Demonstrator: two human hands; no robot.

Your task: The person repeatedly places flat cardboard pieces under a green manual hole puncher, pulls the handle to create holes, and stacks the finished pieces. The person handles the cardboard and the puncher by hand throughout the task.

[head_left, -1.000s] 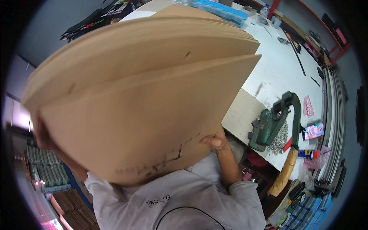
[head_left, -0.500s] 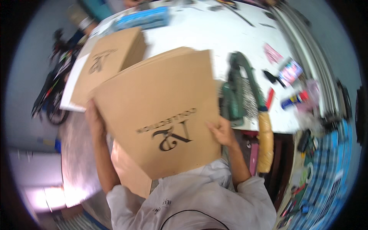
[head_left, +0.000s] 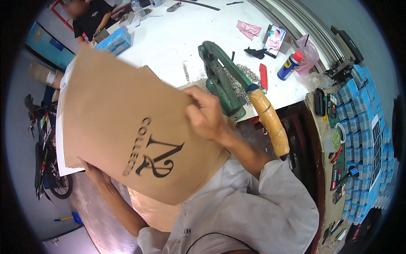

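Both my hands hold a batch of brown kraft paper sheets [head_left: 114, 101] with a black printed logo, tilted in front of me over the table's left part. My left hand [head_left: 96, 172] grips the lower left edge, its fingers partly hidden beneath. At the upper right edge, my right hand [head_left: 207, 113] has thumb and fingers closed on the paper. More sheet edges show under the top one. Just right of that hand stands a green hand press [head_left: 222, 86] with a tan wrapped lever handle [head_left: 268, 118]. Small silvery metal pieces [head_left: 243, 82] lie heaped around it.
On the white table [head_left: 169, 46] are a red cutter [head_left: 263, 77], a blue spray can [head_left: 289, 65], a lit phone [head_left: 275, 41] and a blue pack [head_left: 114, 41]. Another person [head_left: 91, 19] is at the far left. Blue bundles [head_left: 363, 127] are piled at right.
The sheets have turned and shifted left, now covering the brown stack on the table. My right hand has moved up along their edge. The view has swung, bringing the other person into sight.
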